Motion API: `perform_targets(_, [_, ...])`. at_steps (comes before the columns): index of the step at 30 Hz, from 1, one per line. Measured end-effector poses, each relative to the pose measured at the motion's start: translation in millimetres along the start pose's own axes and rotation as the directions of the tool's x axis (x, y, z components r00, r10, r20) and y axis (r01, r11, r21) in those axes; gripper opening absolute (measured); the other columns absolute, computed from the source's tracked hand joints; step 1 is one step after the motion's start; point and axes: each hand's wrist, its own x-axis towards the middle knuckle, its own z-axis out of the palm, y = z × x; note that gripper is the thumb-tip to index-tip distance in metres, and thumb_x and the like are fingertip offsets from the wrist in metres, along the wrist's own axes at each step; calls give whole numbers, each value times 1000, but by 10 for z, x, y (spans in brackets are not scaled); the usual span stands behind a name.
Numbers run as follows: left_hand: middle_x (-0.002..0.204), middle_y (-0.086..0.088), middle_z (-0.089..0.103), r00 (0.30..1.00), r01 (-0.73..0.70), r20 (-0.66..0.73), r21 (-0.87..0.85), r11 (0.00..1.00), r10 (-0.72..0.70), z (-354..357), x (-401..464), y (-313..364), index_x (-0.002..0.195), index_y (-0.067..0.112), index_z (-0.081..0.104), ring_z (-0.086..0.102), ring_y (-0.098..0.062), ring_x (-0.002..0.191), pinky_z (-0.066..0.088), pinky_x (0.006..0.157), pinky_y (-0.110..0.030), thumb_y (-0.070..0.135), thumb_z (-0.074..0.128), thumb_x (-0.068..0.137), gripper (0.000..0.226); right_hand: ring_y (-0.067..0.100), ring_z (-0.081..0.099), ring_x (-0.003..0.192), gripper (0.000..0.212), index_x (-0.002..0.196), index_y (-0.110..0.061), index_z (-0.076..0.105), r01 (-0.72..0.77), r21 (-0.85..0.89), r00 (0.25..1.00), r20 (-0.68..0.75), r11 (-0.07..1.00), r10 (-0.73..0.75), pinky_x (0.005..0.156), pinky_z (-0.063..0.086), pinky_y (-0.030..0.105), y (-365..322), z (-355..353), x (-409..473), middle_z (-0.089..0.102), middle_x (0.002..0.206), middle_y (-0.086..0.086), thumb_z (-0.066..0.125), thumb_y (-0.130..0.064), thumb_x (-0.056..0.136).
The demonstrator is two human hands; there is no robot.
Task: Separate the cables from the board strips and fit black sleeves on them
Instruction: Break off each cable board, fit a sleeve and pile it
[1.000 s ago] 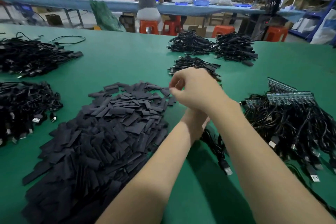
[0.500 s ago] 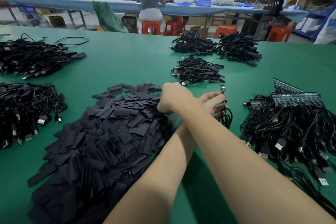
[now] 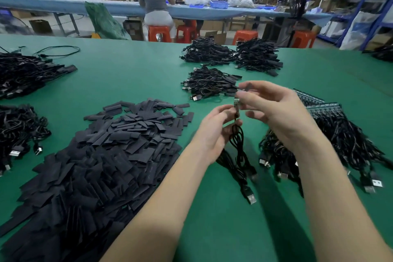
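Both hands (image 3: 238,119) hold cable (image 3: 238,140) seemingly upright, board-end up.

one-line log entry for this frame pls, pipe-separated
stage: sleeving | left hand: holds cable below small board | right hand: pinches black sleeve above board | sleeve: not yet on | sleeve pile: left

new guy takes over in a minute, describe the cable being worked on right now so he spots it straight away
On the green table, look right of the big heap of flat black sleeves, where both hands meet. The cable hangs coiled from the left hand, and the right hand pinches its top end. Unlike the piled cables, it is lifted and single.
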Motion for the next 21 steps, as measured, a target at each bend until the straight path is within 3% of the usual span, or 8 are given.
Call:
perform_targets(3, [80, 4, 67, 999, 36, 20, 44, 998, -37, -21, 20, -12, 98, 20, 65, 65, -8, 62, 45, 59, -22, 16, 61, 98, 6, 17, 71, 78, 19, 97, -13, 76, -21, 209, 994, -104, 978, 43, 70, 55, 19, 111, -238, -68, 76, 88, 7, 81, -12, 78])
perform_targets(7, [72, 4, 68, 995, 54, 76, 79, 995, -60, -43, 47, 38, 101, 15, 67, 63, -10, 61, 50, 60, -23, 14, 64, 95, 6, 16, 73, 82, 24, 95, -14, 76, 36, 337, 983, -181, 941, 27, 73, 55, 18, 211, -308, -124, 77, 90, 9, 83, -14, 72])
perform_targets(12, [73, 1, 66, 979, 64, 180, 157, 986, -92, -18, -12, 116, 96, 13, 69, 61, -10, 63, 53, 61, -21, 13, 67, 92, 5, 16, 74, 85, 21, 91, -14, 77, 92, 374, 984, -174, 923, -27, 76, 56, 20, 227, -252, -123, 78, 94, 13, 82, -14, 70])
perform_targets(21, [70, 0, 65, 972, 57, 213, 182, 982, -96, -11, -52, 165, 99, 8, 69, 60, -10, 62, 54, 62, -21, 8, 64, 93, 8, 20, 75, 88, 19, 87, -13, 78, 104, 345, 988, -141, 933, -58, 80, 58, 24, 254, -251, -114, 78, 96, 16, 82, -13, 69])
